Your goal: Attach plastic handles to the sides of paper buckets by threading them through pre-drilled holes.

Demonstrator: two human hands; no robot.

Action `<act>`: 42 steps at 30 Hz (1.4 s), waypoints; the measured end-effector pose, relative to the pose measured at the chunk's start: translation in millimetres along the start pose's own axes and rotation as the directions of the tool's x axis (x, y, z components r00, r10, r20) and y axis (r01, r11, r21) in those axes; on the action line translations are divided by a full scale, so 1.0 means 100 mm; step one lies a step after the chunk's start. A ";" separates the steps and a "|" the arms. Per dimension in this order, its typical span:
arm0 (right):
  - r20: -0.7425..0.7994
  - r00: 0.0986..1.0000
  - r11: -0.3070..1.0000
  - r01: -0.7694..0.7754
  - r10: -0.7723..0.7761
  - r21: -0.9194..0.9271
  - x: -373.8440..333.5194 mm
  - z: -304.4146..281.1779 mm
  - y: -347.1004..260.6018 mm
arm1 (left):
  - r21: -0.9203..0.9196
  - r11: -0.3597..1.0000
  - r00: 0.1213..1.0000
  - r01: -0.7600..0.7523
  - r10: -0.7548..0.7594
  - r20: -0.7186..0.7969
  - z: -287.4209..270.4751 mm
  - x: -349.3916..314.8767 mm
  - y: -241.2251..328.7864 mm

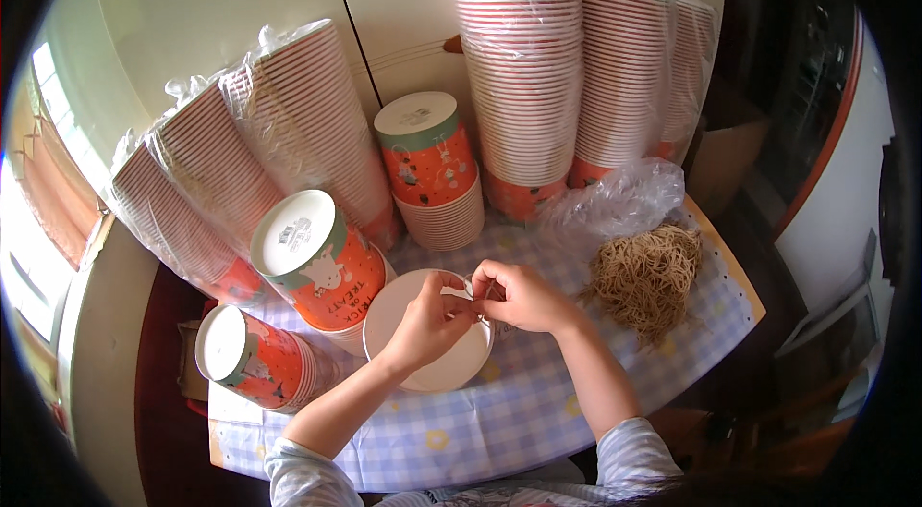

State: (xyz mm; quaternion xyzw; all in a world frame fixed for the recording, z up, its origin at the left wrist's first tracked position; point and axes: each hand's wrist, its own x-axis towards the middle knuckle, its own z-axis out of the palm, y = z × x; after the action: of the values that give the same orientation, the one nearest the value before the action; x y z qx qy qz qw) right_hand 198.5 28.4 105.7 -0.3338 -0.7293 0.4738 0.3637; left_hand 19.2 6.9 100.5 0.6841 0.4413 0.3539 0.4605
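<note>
- Centrally, a white round lid (423, 334) lies flat on the checked cloth (519, 411), under both hands.
- Left hand (429, 323) rests on the lid, fingers pinched together on something too small to tell.
- Right hand (521, 296) meets it fingertip to fingertip, likewise pinched.
- Just right of the right hand: a heap of rubber bands (648, 278).
- Left of the left hand: orange paper cups (322, 262), tipped over.
- Beyond both: bagged cup stacks (523, 84).

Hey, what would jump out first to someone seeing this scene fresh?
Tall plastic-wrapped stacks of red paper cups tower at the back, and more lean on the left. At centre, the left hand and right hand meet over a white lid, with a heap of tan rubber bands to the right.
</note>
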 end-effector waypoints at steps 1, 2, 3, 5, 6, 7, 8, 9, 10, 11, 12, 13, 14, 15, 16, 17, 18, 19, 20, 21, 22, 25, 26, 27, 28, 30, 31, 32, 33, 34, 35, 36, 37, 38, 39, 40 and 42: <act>-0.013 0.999 0.999 0.032 -0.032 -0.027 0.01 0.01 0.00 | 0.003 1.000 1.000 0.001 -0.001 -0.001 0.00 -0.01 0.02; -0.012 0.999 0.999 0.034 -0.034 -0.026 0.01 0.02 -0.01 | 0.051 0.999 1.000 -0.007 0.008 -0.016 0.01 -0.03 0.07; -0.010 1.000 0.999 0.028 -0.028 -0.015 0.01 0.02 -0.03 | 0.099 0.995 0.999 -0.014 0.017 -0.031 0.01 -0.04 0.10; -0.009 1.000 1.000 0.017 -0.017 -0.006 0.01 0.02 -0.03 | 0.114 0.994 1.000 0.005 -0.002 -0.027 0.02 -0.02 0.11; -0.007 1.000 1.000 0.008 -0.008 -0.012 0.01 0.02 -0.03 | 0.130 0.991 0.999 0.025 -0.022 -0.024 0.02 -0.02 0.11; -0.004 1.000 1.000 0.000 0.000 -0.018 0.01 0.02 -0.03 | 0.130 0.991 0.999 0.025 -0.022 -0.026 0.02 -0.02 0.10; -0.002 1.000 1.000 0.002 -0.002 -0.017 0.01 0.02 -0.02 | 0.124 0.992 0.999 0.034 -0.031 -0.025 0.01 -0.01 0.07; -0.001 1.000 1.000 0.023 -0.023 0.005 0.01 0.03 0.00 | 0.117 0.992 0.999 0.042 -0.040 -0.024 0.00 -0.01 0.05; -0.003 0.999 0.999 0.042 -0.042 0.025 0.01 0.02 0.02 | 0.116 0.992 0.999 0.041 -0.038 -0.023 0.00 -0.01 0.06; -0.004 0.999 0.999 0.041 -0.041 0.022 0.01 0.01 0.03 | 0.104 0.994 0.999 0.037 -0.035 -0.020 0.01 -0.01 0.07; 0.009 0.999 0.997 0.036 -0.037 0.065 0.00 -0.01 0.05 | 0.092 0.995 0.999 0.033 -0.032 -0.016 0.01 -0.01 0.08; 0.029 0.999 0.993 0.033 -0.037 0.110 0.01 -0.02 0.06 | 0.093 0.995 0.999 0.034 -0.032 -0.021 0.00 -0.02 0.09; 0.033 0.999 0.993 0.035 -0.039 0.111 0.01 -0.02 0.04 | 0.082 0.996 0.999 0.046 -0.045 -0.017 -0.01 -0.03 0.09; 0.027 0.997 0.995 0.065 -0.067 0.072 0.00 -0.03 0.02 | 0.071 0.996 0.998 0.057 -0.057 -0.012 -0.02 -0.04 0.09; 0.020 0.995 0.995 0.092 -0.093 0.031 -0.01 -0.04 0.01 | 0.069 0.996 0.998 0.057 -0.056 -0.013 -0.02 -0.03 0.09; 0.020 0.996 0.995 0.091 -0.092 0.029 -0.01 -0.05 0.00 | 0.048 0.997 0.998 0.056 -0.056 0.013 -0.02 -0.03 0.08; 0.025 0.996 0.996 0.089 -0.090 0.025 -0.02 -0.06 -0.01 | 0.028 0.998 0.998 0.055 -0.056 0.038 -0.02 -0.02 0.07; 0.030 0.996 0.996 0.088 -0.088 0.023 -0.03 -0.06 -0.02 | 0.028 0.998 0.998 0.055 -0.056 0.037 -0.03 -0.02 0.09; 0.031 0.996 0.996 0.088 -0.089 0.022 -0.03 -0.06 -0.02 | -0.003 0.997 0.996 0.074 -0.074 0.054 -0.03 -0.02 0.11; 0.033 0.996 0.996 0.085 -0.085 0.003 -0.04 -0.07 -0.03 | -0.033 0.995 0.993 0.095 -0.092 0.072 -0.04 -0.02 0.12; 0.034 0.996 0.997 0.081 -0.080 -0.017 -0.04 -0.07 -0.03 | -0.033 0.995 0.993 0.095 -0.092 0.071 -0.04 -0.01 0.11; 0.035 0.998 0.999 0.044 -0.043 -0.026 -0.05 -0.07 -0.12 | -0.063 0.993 0.993 0.100 -0.096 0.062 -0.03 -0.01 0.07; 0.035 0.998 0.999 0.044 -0.043 -0.026 -0.05 -0.08 -0.12 | -0.085 0.990 0.991 0.112 -0.105 0.081 -0.04 0.00 0.07; 0.050 0.997 0.998 0.056 -0.054 -0.025 -0.05 -0.08 -0.11 | -0.107 0.987 0.989 0.124 -0.114 0.100 -0.04 0.00 0.08; 0.063 0.996 0.998 0.066 -0.064 -0.025 -0.05 -0.09 -0.10 | -0.107 0.987 0.988 0.124 -0.113 0.101 -0.04 0.01 0.10; 0.069 0.994 0.996 0.087 -0.084 -0.037 -0.05 -0.10 -0.05 | -0.146 0.972 0.977 0.185 -0.166 0.132 -0.05 0.00 0.17; 0.078 0.991 0.993 0.110 -0.106 -0.047 -0.04 -0.10 -0.04 | -0.145 0.972 0.977 0.185 -0.166 0.131 -0.05 0.00 0.16; 0.078 0.991 0.993 0.111 -0.107 -0.047 -0.05 -0.09 -0.05 | -0.143 0.976 0.981 0.167 -0.150 0.127 -0.04 0.00 0.14; 0.078 0.992 0.992 0.107 -0.102 -0.065 -0.05 -0.09 -0.07 | -0.140 0.979 0.984 0.150 -0.133 0.122 -0.04 0.00 0.13; 0.076 0.992 0.991 0.102 -0.096 -0.083 -0.05 -0.10 -0.07 | -0.140 0.979 0.983 0.150 -0.133 0.123 -0.04 0.00 0.13; 0.076 0.993 0.991 0.102 -0.096 -0.082 -0.05 -0.11 -0.06 | -0.138 0.975 0.980 0.173 -0.156 0.127 -0.04 0.00 0.15; 0.086 0.985 0.976 0.164 -0.152 -0.145 -0.06 -0.12 -0.04 | -0.136 0.971 0.975 0.196 -0.178 0.132 -0.05 0.01 0.17; 0.101 0.973 0.953 0.223 -0.206 -0.207 -0.06 -0.12 -0.04 | -0.138 0.971 0.975 0.195 -0.178 0.132 -0.05 0.00 0.19; 0.102 0.973 0.953 0.222 -0.205 -0.208 -0.06 -0.12 -0.05 | -0.137 0.968 0.973 0.208 -0.191 0.126 -0.06 0.00 0.21; 0.098 0.975 0.953 0.216 -0.199 -0.212 -0.07 -0.11 -0.08 | -0.137 0.966 0.971 0.221 -0.205 0.121 -0.06 0.00 0.21; 0.096 0.976 0.953 0.212 -0.196 -0.214 -0.08 -0.10 -0.10 | -0.136 0.966 0.971 0.221 -0.206 0.119 -0.07 0.00 0.20; 0.093 0.976 0.951 0.211 -0.195 -0.225 -0.08 -0.10 -0.11 | -0.111 0.963 0.964 0.247 -0.233 0.130 -0.08 0.01 0.16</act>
State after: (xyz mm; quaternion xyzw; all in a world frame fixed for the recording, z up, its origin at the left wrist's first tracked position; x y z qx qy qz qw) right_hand 209.5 22.2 117.5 -0.2809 -0.8226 0.3561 0.3430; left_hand 16.9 7.5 118.1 0.6145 0.4703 0.2823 0.5670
